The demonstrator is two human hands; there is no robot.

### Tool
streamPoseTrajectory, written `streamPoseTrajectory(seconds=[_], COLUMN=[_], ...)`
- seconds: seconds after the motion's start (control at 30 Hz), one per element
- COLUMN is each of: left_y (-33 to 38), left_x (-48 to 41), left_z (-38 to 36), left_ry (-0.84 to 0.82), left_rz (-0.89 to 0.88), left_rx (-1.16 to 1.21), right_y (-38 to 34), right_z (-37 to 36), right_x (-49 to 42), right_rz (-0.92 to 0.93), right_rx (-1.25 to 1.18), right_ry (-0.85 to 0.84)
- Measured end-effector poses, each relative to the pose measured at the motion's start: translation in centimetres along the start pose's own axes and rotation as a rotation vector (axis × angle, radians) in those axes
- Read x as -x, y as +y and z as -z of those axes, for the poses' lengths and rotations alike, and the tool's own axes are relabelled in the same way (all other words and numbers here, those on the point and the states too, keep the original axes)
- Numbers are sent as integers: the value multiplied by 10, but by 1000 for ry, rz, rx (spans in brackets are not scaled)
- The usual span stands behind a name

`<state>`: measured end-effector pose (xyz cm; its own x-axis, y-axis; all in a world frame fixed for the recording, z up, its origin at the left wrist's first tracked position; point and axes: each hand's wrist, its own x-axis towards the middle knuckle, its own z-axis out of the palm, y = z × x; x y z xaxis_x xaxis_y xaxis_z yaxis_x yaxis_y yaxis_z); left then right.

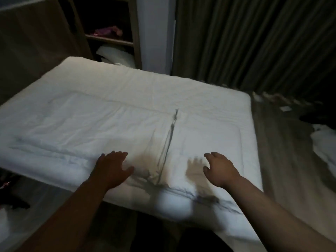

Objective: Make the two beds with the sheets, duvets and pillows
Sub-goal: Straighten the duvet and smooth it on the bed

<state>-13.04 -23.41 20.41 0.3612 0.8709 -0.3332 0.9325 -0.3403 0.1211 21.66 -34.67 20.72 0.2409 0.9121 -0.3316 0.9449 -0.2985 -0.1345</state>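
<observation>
A bed (209, 93) covered in white linen fills the middle of the view. On its near half lies a folded white duvet (91, 120), with a dark fold line running down its middle toward me. My left hand (112, 168) hovers with fingers spread over the duvet's near edge, left of the fold. My right hand (219, 168) is open too, fingers apart, just above the duvet to the right of the fold and casting a shadow on it. Neither hand holds anything.
A wooden shelf unit (109, 39) stands behind the bed, with a white pillow (114, 55) on its lower shelf and something purple above. Dark curtains (254, 42) hang at the back right. White bedding (325, 146) lies on the floor at the right.
</observation>
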Motion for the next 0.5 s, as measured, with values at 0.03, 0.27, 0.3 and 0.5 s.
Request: streamPoseTrajectory(seconds=[0.03, 0.27, 0.3, 0.5], left_y=[6, 69, 77, 119], left_x=[-16, -104, -114, -190], left_z=[-1, -7, -10, -45], left_ry=[-12, -91, -107, -228], left_rz=[-47, -266, -285, -282], left_rx=[-5, -72, -82, -28], right_y=[4, 40, 46, 84], right_z=[-2, -15, -17, -49], right_x=[4, 0, -6, -76], right_rz=[-41, -245, -254, -250], right_rx=[-8, -93, -104, -172], right_ry=[-2, -19, -20, -59])
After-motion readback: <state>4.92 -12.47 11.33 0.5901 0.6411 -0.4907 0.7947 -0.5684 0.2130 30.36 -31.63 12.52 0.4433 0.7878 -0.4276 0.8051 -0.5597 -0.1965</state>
